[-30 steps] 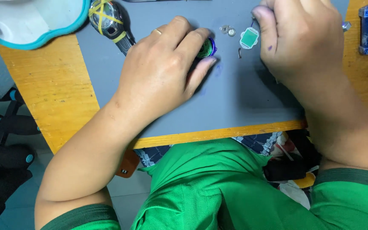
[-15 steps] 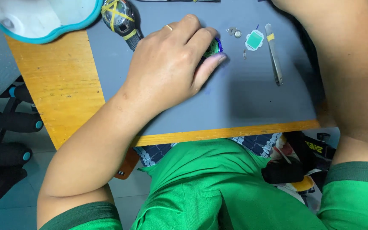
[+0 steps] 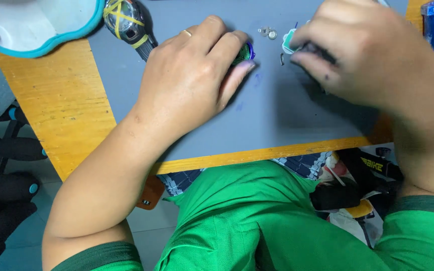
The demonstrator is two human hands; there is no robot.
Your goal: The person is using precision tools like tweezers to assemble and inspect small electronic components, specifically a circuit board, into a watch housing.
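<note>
Grey mat (image 3: 297, 115): bare stretch between both grips and its near edge.
Left hand (image 3: 192, 83): clenched over small blue-green part (image 3: 246, 51).
Right hand (image 3: 372, 60): grasping dark tool (image 3: 311, 49) beside teal piece (image 3: 288, 44).
Table edge (image 3: 257, 154): just beyond mat.

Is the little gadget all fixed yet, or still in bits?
Still in bits. Done: small round parts lie loose on the grey mat. In hand: the left hand presses a small device; the right hand covers a teal piece. Left: putting those bits back.

Bare forearms end in short green sleeves with darker green cuffs; the left hand (image 3: 187, 90) wears a thin gold ring on one finger, the right hand (image 3: 362, 55) wears none; green clothing covers the lap
</note>
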